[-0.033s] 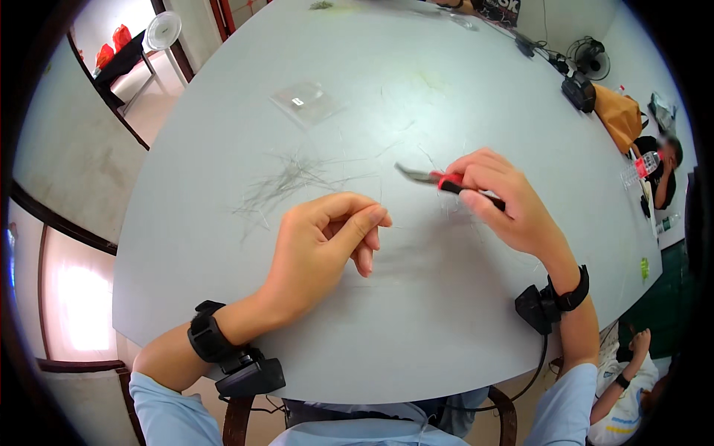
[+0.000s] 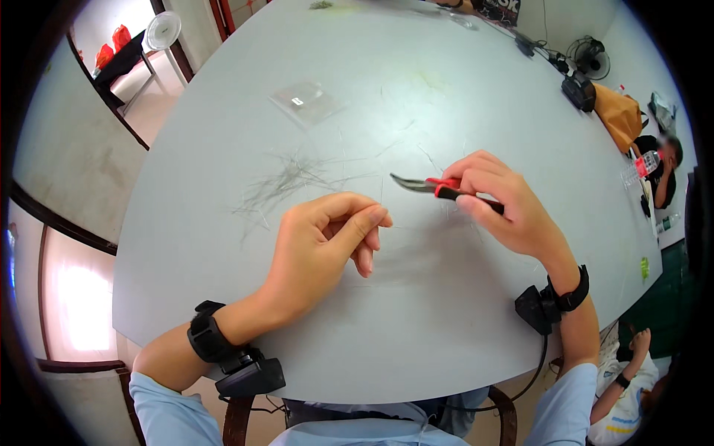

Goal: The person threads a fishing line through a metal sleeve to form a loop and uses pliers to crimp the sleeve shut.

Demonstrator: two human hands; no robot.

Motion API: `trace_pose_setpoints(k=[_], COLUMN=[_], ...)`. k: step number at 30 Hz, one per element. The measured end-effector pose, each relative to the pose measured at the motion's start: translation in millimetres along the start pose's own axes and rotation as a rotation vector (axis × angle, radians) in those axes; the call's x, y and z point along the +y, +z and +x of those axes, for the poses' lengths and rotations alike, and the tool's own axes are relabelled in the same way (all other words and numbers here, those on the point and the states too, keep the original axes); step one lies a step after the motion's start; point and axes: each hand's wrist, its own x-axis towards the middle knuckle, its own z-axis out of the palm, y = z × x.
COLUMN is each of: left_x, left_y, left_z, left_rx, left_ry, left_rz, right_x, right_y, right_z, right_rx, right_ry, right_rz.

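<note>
My left hand (image 2: 327, 241) is closed in a pinch, thumb against the forefinger. A thin wire (image 2: 382, 187) stands up from its fingertips, faint against the table. To the right and slightly farther away, my right hand (image 2: 506, 197) grips a pair of bent-nose pliers (image 2: 424, 186) with red and black handles. The grey jaws point left, above and to the right of the left fingertips and apart from them. Beyond my left hand lies a loose pile of thin straight wires (image 2: 294, 182). Several more wires lie scattered beneath and beyond my right hand.
The pale table (image 2: 416, 334) carries a clear plastic bag (image 2: 306, 102) beyond the wire pile. Black devices are strapped to both wrists, and a cable (image 2: 537, 375) hangs from the right one. A brown bag (image 2: 617, 119), bottles and other people are along the right side.
The pliers have shifted slightly left and their tip has dropped a little. Their handles look turned and a bit more spread in my right hand. My left hand has stayed put.
</note>
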Motion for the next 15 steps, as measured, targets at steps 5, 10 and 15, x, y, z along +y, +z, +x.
trace_pose_setpoints(k=[5, 10, 15], left_x=[1.1, 1.2, 4.3], left_y=[0.8, 1.2, 2.0], left_z=[0.0, 0.1, -1.0], left_rx=[-0.005, -0.016, -0.053], left_ry=[-0.001, -0.012, -0.046], left_rz=[-0.016, -0.011, 0.029], right_x=[-2.2, -2.6, -5.6], right_y=[3.2, 3.9, 7.8], right_z=[-2.1, -3.4, -2.0], right_rx=[-0.055, -0.078, -0.062], right_ry=[-0.006, -0.039, -0.084], right_rz=[0.197, 0.225, 0.23])
